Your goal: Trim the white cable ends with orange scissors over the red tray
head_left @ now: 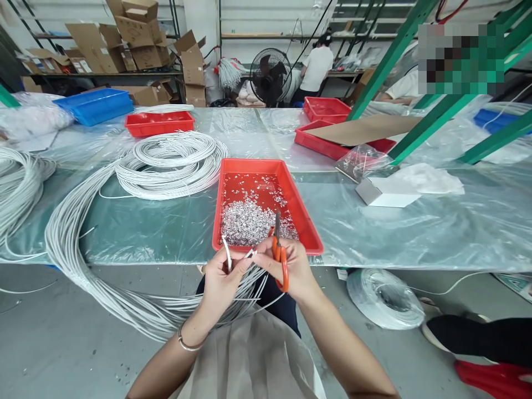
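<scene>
My left hand [224, 280] is closed on a white cable, and a short white end sticks up above its fingers. Orange-handled scissors [284, 267] hang in my right hand [293, 269], their dark blades pointing away from me. The thumb and fingertips of that hand also pinch near the cable's end, close to my left fingertips. What exactly lies between the fingertips is too small to make out. A thick bundle of white cables [137, 310] runs from the table across my lap, under both hands. Just beyond them stands a red tray [310, 235] with a heap of small clear, shiny pieces [249, 221].
Coiled white cables [174, 166] lie left of the tray. Green metal posts [390, 61] slant over the table's right side, near a white box [388, 193] and red trays [324, 145]. A cable roll [384, 299] sits on the floor. Another person [318, 64] is at the back.
</scene>
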`<state>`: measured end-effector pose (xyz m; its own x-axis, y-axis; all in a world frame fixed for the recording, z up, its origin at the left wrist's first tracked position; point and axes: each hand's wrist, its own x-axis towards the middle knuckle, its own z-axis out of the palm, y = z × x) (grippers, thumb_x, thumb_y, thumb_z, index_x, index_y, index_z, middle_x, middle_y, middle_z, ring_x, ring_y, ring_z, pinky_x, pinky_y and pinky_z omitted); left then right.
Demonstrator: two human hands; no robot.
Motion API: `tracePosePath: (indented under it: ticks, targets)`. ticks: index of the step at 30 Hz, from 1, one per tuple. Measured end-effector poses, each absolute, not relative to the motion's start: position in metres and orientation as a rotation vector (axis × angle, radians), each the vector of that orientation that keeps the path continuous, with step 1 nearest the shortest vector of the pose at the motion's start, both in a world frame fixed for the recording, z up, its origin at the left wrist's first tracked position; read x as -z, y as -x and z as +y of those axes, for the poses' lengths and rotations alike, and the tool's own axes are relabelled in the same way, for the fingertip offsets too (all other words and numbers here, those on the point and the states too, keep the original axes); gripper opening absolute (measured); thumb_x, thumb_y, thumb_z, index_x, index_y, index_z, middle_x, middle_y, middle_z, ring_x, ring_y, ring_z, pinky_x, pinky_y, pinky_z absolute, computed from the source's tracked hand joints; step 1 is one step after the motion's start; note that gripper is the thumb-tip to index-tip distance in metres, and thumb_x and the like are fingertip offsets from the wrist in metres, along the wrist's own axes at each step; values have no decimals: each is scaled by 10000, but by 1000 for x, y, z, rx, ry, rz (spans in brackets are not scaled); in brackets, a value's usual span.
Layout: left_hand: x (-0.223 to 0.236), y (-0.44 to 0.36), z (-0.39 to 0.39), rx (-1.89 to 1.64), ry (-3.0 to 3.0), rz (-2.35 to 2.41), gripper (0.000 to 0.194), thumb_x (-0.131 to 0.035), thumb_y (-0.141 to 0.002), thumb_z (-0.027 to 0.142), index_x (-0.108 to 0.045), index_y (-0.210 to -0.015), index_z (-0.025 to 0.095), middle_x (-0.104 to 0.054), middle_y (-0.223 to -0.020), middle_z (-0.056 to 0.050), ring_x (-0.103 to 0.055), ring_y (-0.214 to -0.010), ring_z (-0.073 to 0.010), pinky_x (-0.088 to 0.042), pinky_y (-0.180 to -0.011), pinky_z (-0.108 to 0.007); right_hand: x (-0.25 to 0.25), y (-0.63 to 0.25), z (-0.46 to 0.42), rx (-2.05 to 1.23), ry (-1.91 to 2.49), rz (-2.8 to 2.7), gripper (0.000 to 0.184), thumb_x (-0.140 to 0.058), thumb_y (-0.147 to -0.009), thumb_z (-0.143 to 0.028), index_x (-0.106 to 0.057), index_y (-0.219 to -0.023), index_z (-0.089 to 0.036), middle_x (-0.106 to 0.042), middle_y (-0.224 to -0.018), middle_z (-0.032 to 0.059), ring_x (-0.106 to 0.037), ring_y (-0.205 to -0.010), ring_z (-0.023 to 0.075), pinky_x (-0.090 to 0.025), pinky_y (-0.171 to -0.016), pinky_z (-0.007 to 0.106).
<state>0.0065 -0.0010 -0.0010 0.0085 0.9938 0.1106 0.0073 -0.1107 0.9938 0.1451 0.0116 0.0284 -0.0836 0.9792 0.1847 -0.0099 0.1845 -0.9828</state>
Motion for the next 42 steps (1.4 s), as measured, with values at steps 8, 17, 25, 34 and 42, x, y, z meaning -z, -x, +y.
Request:
tracePosePath:
  ticks: [8, 17, 25, 34, 42]
  targets:
    - [26, 24, -7, -797, -1465, 953, 358, -456, -889, 393, -654, -1061, 149, -648, -720, -45, -560, -680, -144, -446, -671, -259, -37, -204, 69, -274, 1603, -1861, 97, -546, -765, -245, -563, -684, -194, -541, -572, 0, -488, -518, 155, -346, -544, 282]
    - [20, 34, -7, -969, -1039, 952, 321, -715, -698, 389, -652, -857, 117, -639, -649, -28, -593, -571, -121, -452, -559, -228, -26, -205, 29, -884, 1258, -1905, 329, -593, -757, -305, -436, -1025, -195, -533, -703, -12, -499, -576, 157, -409, -538, 263]
    - [0, 22, -14, -1056, -1150, 1059, 345, -711, -672, 445, -612, -713, 117, -458, -411, 74, -390, -304, -36, -276, -349, -169, -42, -194, -25, -1147, 1142, -2427, 243, -480, -879, -388, -465, -985, -170, -445, -625, -37, -402, -533, 124, -347, -504, 240]
    - [-7, 17, -16, -1066, -1167, 1094, 305, -744, -623, 397, -628, -668, 118, -496, -465, 56, -418, -353, -43, -353, -360, -171, -38, -194, -25, -1043, 1160, -2506, 235, -391, -939, -310, -463, -1114, -170, -604, -794, 40, -528, -652, 162, -395, -599, 265]
    - [4, 25, -13, -918, -1061, 884, 370, -682, -692, 474, -595, -678, 115, -586, -459, 0, -548, -386, -103, -405, -378, -182, -40, -194, -24, -898, 1134, -2551, 202, -398, -931, -236, -464, -1113, -177, -582, -773, 29, -523, -648, 170, -391, -599, 272]
